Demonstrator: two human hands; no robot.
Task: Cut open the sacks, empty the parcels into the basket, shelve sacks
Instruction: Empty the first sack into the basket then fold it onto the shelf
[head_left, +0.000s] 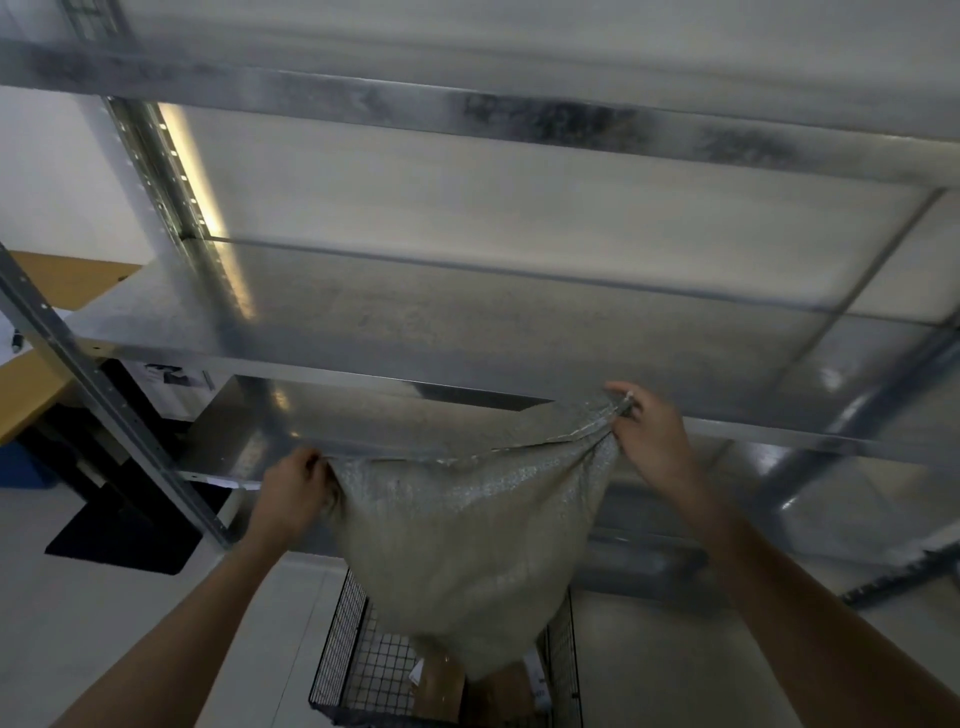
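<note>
I had the left hand (296, 488) curled tight round one top corner of the sack (467, 545), and the right hand (649, 431) pinching the other. The sack hung limp between them, just in front of the shelf (415, 322). Its tip dipped into the basket (343, 639) over the parcels (441, 686); whether it touched them I couldn't tell. I judged emptying about done and shelving in hand. Next called for lifting the sack clear and laying it flat on the shelf.
</note>
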